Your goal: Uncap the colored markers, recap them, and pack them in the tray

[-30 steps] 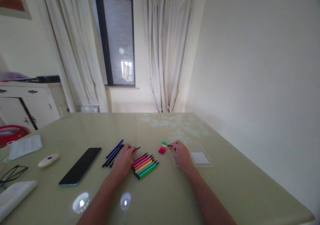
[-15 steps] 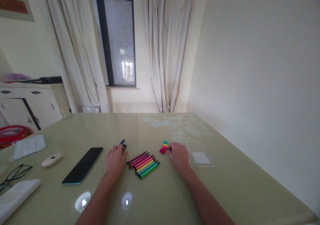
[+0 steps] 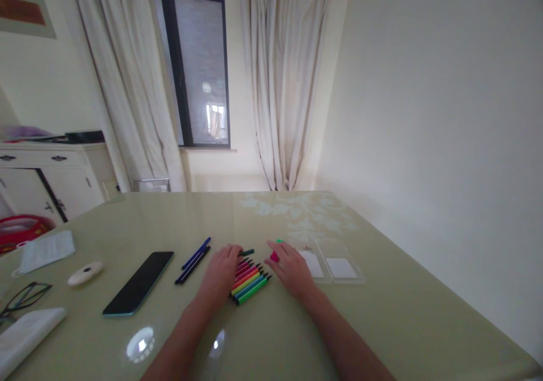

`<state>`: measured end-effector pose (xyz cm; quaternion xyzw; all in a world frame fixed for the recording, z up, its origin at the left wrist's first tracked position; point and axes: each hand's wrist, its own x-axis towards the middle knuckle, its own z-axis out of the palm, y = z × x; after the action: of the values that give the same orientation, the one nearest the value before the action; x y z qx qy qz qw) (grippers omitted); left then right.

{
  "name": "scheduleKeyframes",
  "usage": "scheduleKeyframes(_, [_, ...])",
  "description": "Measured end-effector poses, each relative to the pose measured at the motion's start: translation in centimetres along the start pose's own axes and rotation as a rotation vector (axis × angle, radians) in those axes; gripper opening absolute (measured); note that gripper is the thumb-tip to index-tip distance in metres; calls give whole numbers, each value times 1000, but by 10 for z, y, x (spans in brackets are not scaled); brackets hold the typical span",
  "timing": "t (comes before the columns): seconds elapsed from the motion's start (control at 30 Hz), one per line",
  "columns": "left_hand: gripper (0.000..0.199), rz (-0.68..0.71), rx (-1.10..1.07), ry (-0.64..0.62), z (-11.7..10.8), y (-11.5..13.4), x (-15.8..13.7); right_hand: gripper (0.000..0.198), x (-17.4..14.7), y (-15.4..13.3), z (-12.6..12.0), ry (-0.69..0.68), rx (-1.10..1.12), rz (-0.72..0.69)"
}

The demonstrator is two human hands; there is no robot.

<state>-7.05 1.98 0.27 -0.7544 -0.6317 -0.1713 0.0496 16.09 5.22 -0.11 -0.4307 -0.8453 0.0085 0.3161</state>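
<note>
One dark pen [image 3: 248, 252] is pinched in your left hand [image 3: 221, 273], more pens [image 3: 246, 282] beside it. Caps [image 3: 275, 256] lie under your right hand [image 3: 292, 267], its grip unclear. Seemingly a hold-and-pick step; it calls for steady left fingers.

we cannot see the rear of the dark green pen [image 3: 248, 252] or the near ends of the reddish pens [image 3: 245, 268] behind the left hand [image 3: 223, 269]; the right hand [image 3: 292, 271] partly hides the bright caps [image 3: 274, 256]. the left edge crops the glasses [image 3: 30, 297], white box [image 3: 31, 333] and red basin [image 3: 27, 236].
</note>
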Motion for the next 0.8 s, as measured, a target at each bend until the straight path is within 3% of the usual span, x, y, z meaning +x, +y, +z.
scheduleKeyframes(0.07, [26, 94, -77, -31, 0, 16, -1, 31, -1, -4, 4, -15, 50, -109])
scheduleKeyframes(0.17, [27, 123, -101, -77, -3, 33, -4, 18, 0, -6, 9, -21, 45, -163])
scheduleKeyframes(0.3, [26, 94, -103, -171, -11, 32, -5, 18, 2, 5, 2, 3, 40, -190])
scheduleKeyframes(0.4, [25, -25, -71, -169, -16, 11, -3, 24, 2, 28, -12, 102, 87, -83])
scheduleKeyframes(0.5, [30, -158, -71, -68, -14, -17, -2, 26, -2, 51, -24, 164, 107, 71])
scheduleKeyframes(0.6, [30, -163, -63, -15, -5, -33, -2, 23, -3, 57, -28, 84, 57, 190])
scheduleKeyframes(0.8, [30, -98, -129, -47, 8, -31, 0, 10, -1, 33, -22, -110, -88, 264])
